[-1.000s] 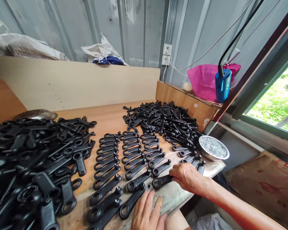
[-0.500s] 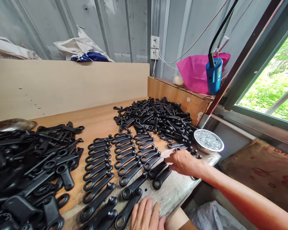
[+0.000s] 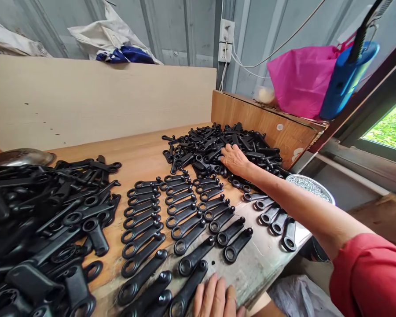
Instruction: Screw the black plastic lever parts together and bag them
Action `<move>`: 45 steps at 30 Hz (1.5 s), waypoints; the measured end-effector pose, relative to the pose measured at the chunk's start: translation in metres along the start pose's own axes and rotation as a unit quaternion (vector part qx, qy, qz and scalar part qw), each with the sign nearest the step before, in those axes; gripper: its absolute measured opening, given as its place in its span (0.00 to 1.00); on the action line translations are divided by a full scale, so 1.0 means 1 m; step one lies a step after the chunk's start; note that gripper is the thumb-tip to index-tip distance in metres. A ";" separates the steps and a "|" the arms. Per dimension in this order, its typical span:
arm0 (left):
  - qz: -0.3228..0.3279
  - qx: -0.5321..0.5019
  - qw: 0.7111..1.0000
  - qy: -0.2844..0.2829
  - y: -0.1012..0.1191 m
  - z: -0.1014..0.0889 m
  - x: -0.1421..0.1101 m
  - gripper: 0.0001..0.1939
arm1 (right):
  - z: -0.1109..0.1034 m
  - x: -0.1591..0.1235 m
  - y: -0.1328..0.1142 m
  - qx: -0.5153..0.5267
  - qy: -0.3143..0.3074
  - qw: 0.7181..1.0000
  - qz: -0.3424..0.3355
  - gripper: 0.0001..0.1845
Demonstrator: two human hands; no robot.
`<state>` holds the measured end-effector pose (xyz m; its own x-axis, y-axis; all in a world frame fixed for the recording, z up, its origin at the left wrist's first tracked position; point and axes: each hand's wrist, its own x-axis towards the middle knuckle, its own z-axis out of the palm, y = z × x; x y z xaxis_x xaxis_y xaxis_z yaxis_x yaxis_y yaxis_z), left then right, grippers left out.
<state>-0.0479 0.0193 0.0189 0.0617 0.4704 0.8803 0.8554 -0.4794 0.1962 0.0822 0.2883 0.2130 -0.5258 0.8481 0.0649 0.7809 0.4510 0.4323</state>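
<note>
- The right hand lies over the far heap of black arms, fingers bent down among the pieces; whether they pinch one or only touch, I cannot tell
- A good lift from here would likely take one arm by its shank and ease it up — the pieces overlap, so rings and knobs may snag and drag neighbours along
- The right forearm crosses above the short line of arms near the bowl; carrying it high should spare both a knock
- The left hand appears to rest on the table, fingers close side by side, just beside a row; keeping it low and quiet seems wise
- The black arms look slightly glossy — a ring at one end, a knob at the other, many bright-tipped; they lie in rows mid-table, in the far heap and in a left heap
</note>
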 end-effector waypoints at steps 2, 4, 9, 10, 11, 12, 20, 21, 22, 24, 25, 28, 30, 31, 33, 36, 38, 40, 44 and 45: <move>-0.039 -0.015 0.999 0.033 0.006 0.003 0.002 0.16 | 0.006 0.006 0.005 -0.010 -0.004 1.000 -0.008 0.15; -0.065 -0.031 0.996 0.050 0.011 0.004 0.004 0.16 | 0.007 0.005 0.010 -0.012 -0.009 1.000 -0.011 0.15; -0.033 -0.040 0.998 0.034 0.004 -0.001 0.005 0.15 | -0.007 -0.006 0.016 0.013 -0.021 0.999 0.024 0.11; -0.009 -0.038 0.999 0.010 0.000 -0.004 0.005 0.14 | -0.013 -0.009 0.017 0.024 -0.022 0.999 0.041 0.11; 0.016 -0.035 0.999 -0.019 -0.004 -0.008 0.007 0.13 | -0.020 -0.014 0.018 0.038 -0.023 0.997 0.061 0.13; 0.036 -0.032 0.998 -0.050 -0.007 -0.012 0.009 0.12 | -0.027 -0.020 0.019 0.056 -0.027 0.995 0.081 0.14; 0.020 -0.015 0.999 -0.028 -0.009 -0.040 0.031 0.15 | -0.060 -0.132 -0.031 0.335 -0.257 0.906 -0.039 0.10; 0.032 -0.019 0.999 -0.022 -0.009 -0.041 0.032 0.17 | -0.057 -0.146 -0.045 0.363 -0.301 0.880 -0.063 0.09; 0.051 -0.029 0.998 -0.026 -0.009 -0.041 0.032 0.16 | -0.053 -0.157 -0.060 0.384 -0.335 0.856 -0.080 0.09; 0.094 -0.058 0.992 -0.053 -0.008 -0.039 0.032 0.13 | -0.044 -0.171 -0.085 0.409 -0.381 0.823 -0.101 0.09; 0.107 -0.071 0.989 -0.068 -0.008 -0.037 0.032 0.11 | -0.040 -0.175 -0.093 0.416 -0.390 0.815 -0.104 0.10; 0.105 -0.085 0.986 -0.094 -0.008 -0.033 0.031 0.13 | -0.031 -0.176 -0.095 0.419 -0.360 0.828 -0.093 0.09; 0.094 -0.074 0.987 -0.103 -0.009 -0.031 0.031 0.15 | -0.027 -0.174 -0.082 0.400 -0.302 0.863 -0.058 0.09; 0.088 -0.067 0.988 -0.107 -0.010 -0.031 0.031 0.15 | -0.025 -0.173 -0.073 0.381 -0.271 0.883 -0.031 0.10; 0.077 -0.057 0.989 -0.110 -0.011 -0.030 0.030 0.15 | -0.021 -0.172 -0.059 0.334 -0.225 0.915 0.030 0.12; 0.069 -0.055 0.989 -0.117 -0.011 -0.030 0.028 0.14 | -0.012 -0.172 -0.051 0.273 -0.206 0.936 0.086 0.11; 0.068 -0.057 0.988 -0.125 -0.010 -0.031 0.028 0.13 | -0.006 -0.172 -0.053 0.247 -0.215 0.940 0.099 0.10; 0.065 -0.057 0.988 -0.131 -0.009 -0.032 0.028 0.13 | -0.002 -0.171 -0.058 0.228 -0.229 0.940 0.107 0.12; 0.051 -0.062 0.988 -0.135 -0.007 -0.033 0.029 0.14 | 0.003 -0.166 -0.064 0.204 -0.254 0.939 0.114 0.12; 0.049 -0.062 0.988 -0.135 -0.006 -0.033 0.029 0.14 | 0.005 -0.165 -0.064 0.201 -0.258 0.938 0.113 0.12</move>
<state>-0.0684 0.0115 0.0572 0.2902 0.5896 0.7538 0.7701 -0.6115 0.1818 0.1203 0.1203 0.1703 -0.1782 0.9097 -0.3751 0.9716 0.2230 0.0792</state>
